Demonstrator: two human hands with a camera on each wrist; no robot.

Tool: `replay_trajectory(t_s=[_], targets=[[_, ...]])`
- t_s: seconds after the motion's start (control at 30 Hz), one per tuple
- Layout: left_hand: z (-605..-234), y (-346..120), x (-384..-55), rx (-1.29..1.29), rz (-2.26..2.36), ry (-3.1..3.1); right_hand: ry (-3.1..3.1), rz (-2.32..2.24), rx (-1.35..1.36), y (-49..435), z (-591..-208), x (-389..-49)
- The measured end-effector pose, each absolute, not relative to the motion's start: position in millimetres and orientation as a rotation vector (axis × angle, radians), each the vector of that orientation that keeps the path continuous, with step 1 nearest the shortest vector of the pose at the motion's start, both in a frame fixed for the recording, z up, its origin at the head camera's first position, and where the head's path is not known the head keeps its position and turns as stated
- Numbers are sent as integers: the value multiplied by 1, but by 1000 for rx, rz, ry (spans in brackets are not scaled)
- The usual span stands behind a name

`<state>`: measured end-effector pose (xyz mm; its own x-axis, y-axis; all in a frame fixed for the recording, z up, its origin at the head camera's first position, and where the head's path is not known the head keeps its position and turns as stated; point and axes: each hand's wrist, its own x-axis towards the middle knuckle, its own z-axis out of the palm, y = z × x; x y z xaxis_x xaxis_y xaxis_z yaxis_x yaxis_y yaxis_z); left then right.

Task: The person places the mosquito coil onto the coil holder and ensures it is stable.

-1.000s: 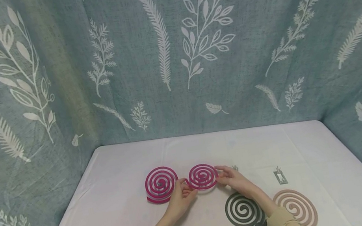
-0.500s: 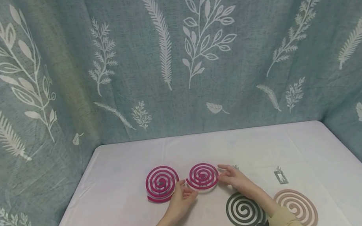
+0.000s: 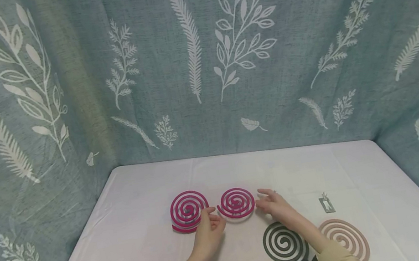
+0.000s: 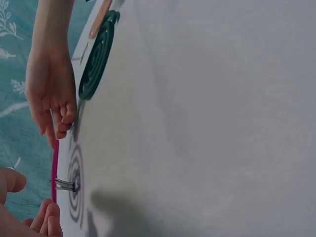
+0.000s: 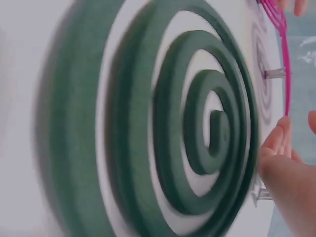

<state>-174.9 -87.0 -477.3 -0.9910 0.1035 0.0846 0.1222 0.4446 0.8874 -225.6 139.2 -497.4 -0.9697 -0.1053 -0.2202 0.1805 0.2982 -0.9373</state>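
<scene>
Magenta coil (image 3: 236,202) on metal stand (image 4: 65,185), between left hand (image 3: 209,229) and right hand (image 3: 279,209).
Left grip: loose, fingers bent, by coil's left rim. Right grip: loose, fingertips at right rim; contact unclear for both. On white bench (image 3: 139,234): second magenta coil (image 3: 189,209), left; green coil (image 5: 131,118), near right; brown coil (image 3: 364,243), farther right, partly behind sleeve (image 3: 337,259); metal plate (image 3: 332,205), far side of brown coil.

White table (image 3: 127,236) with metal stand (image 3: 322,205), dark green spiral (image 3: 284,241), brown spiral (image 3: 342,238).
</scene>
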Motion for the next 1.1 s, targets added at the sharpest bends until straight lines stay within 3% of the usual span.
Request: replay_trajectory(t_s=[0.53, 1.1], targets=[[-456, -93, -206, -841, -1498, -2695, 2346, -1517, -247, 170, -467, -209], [-457, -80, -205, -1358, -1088, -2879, 2443, -1254, -434, 219, -453, -184]])
